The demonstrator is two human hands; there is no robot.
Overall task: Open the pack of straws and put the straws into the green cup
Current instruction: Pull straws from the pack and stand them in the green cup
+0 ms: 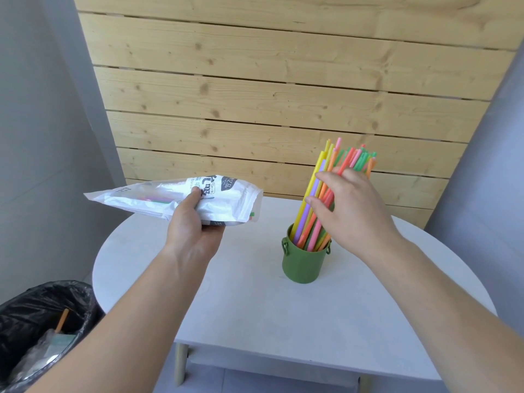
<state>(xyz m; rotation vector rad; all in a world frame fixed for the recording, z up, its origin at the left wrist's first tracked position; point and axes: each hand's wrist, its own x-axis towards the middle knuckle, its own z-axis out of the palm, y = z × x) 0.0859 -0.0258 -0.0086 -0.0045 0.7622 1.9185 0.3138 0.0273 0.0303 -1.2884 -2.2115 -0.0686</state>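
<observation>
A green cup (303, 265) with small side handles stands on the white table (241, 307), right of centre. Many coloured straws (320, 199) stand in it, leaning up and to the right. My right hand (351, 211) lies against the bundle with fingers spread and nearly straight, touching the straws at mid-height. My left hand (190, 222) holds the white plastic straw pack (158, 198) in the air at the left, thumb on top. The pack lies nearly flat with its opened end toward the cup; a few coloured straws show through it.
A bin with a black liner (37, 327) stands on the floor at lower left, with an orange straw and clear plastic inside. A wooden plank wall (255, 95) rises behind the table. Grey walls flank both sides.
</observation>
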